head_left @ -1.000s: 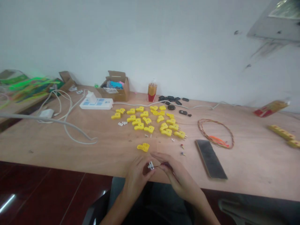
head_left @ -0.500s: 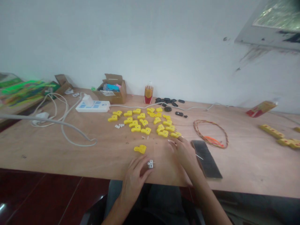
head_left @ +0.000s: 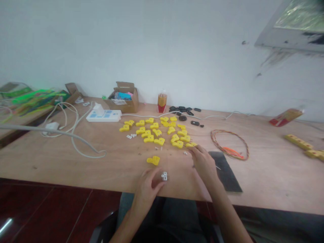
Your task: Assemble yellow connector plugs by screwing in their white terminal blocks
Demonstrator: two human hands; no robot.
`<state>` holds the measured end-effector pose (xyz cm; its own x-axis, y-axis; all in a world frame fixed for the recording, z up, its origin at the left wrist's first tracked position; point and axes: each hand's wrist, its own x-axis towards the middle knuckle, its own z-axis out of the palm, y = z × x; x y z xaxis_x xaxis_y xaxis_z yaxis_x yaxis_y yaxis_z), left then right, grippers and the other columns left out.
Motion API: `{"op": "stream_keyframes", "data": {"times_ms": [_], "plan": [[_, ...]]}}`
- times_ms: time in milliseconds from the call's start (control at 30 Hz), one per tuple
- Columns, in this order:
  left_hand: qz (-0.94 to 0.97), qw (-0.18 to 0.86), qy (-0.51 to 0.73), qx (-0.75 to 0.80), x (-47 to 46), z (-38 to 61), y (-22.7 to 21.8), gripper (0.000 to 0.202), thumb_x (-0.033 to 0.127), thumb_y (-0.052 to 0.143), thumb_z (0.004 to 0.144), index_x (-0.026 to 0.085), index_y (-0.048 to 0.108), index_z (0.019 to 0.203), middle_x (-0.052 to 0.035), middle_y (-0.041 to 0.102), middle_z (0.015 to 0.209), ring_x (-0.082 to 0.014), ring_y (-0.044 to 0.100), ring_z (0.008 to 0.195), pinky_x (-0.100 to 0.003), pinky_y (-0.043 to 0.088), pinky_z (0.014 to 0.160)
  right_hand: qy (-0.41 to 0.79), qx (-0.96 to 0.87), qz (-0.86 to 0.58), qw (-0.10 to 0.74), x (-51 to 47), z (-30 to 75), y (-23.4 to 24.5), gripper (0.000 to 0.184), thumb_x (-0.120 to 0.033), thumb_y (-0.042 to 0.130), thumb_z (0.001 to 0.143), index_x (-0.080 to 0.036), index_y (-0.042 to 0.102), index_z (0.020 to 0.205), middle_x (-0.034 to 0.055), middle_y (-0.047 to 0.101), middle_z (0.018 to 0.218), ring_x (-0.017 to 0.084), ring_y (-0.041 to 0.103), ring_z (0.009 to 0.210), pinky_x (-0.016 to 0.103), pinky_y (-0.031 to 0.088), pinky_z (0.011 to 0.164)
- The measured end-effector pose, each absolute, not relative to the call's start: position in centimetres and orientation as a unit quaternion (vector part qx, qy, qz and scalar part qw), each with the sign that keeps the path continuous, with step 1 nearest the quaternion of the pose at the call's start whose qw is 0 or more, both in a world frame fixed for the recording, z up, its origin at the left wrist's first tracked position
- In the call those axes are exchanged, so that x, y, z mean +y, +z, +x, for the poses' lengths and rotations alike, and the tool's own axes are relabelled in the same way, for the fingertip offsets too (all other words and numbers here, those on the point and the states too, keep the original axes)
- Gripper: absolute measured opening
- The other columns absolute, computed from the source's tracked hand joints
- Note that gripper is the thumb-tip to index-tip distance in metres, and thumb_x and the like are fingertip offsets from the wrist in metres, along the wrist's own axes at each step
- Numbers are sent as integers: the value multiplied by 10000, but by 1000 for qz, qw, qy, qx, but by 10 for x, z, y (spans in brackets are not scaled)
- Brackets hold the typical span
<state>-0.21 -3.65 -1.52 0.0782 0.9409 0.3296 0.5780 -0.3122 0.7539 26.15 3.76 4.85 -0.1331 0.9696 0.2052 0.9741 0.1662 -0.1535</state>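
My left hand [head_left: 147, 189] rests at the table's near edge, pinching a small white plastic connector part [head_left: 164, 176] in its fingertips. My right hand [head_left: 204, 164] is reached forward, its fingertips close to a yellow plug housing [head_left: 191, 144] at the edge of a spread of several such housings [head_left: 149, 138]. A tiny white piece [head_left: 185, 153] lies just left of those fingertips. One lone yellow housing [head_left: 153, 160] sits a little above and between my hands. My right hand holds nothing I can see.
On the plywood table [head_left: 268, 179] lie a dark rectangular board [head_left: 224, 172], a coil of thin wire [head_left: 229, 145], a white power strip [head_left: 103, 115] with white cables, a cardboard box [head_left: 123, 103], a bottle [head_left: 162, 103] and several black parts [head_left: 181, 109].
My right hand has moved away from my left hand, forward and right toward the yellow housings. My left hand keeps the white part, shifting only slightly.
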Motion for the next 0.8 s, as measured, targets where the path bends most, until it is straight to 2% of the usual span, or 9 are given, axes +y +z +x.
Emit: {"op": "stream_keyframes", "data": {"times_ms": [133,367,500,567,700,800], "plan": [[714,229,375,545,-37,3,-10,439,149,796,873,288,745,1286,-65,813,1167,-308,758,1080,-474,644,926,-6,-756,-643,120,38,267,49,306,-99,533,1009,-254,750,1159,103,724,1238,259,695,1075,296,529,731],[716,221,382,541,-39,6,-2,423,143,823,837,292,760,1229,-55,822,1177,-328,743,1086,-496,631,929,34,-760,-633,143,48,256,38,233,-128,575,986,-212,790,1014,147,738,1173,281,699,1040,349,544,829],[712,223,405,529,-39,5,-5,396,200,832,850,287,761,1229,-54,822,1177,-315,748,1087,-484,630,945,90,-765,-608,192,44,249,43,225,-163,556,998,-203,775,1028,140,756,1141,275,703,1017,382,548,874],[703,222,423,527,-38,5,-7,373,261,835,869,271,759,1234,-69,816,1190,-316,749,1097,-491,627,963,132,-771,-583,222,33,240,47,187,-200,580,1001,-206,767,1011,109,769,1070,254,711,959,363,554,838],[685,224,457,522,-40,3,-7,229,338,746,971,233,777,1173,-92,818,1149,-296,766,1068,-463,639,949,230,-776,-527,261,0,213,55,134,-237,641,997,-221,762,942,15,737,842,169,657,704,265,508,635],[689,229,470,502,-44,2,-2,202,368,678,1027,240,800,1125,-74,835,1072,-267,785,992,-418,654,902,280,-767,-505,280,-18,197,56,135,-233,651,1002,-220,757,919,-14,703,774,148,623,656,240,476,587]]}}
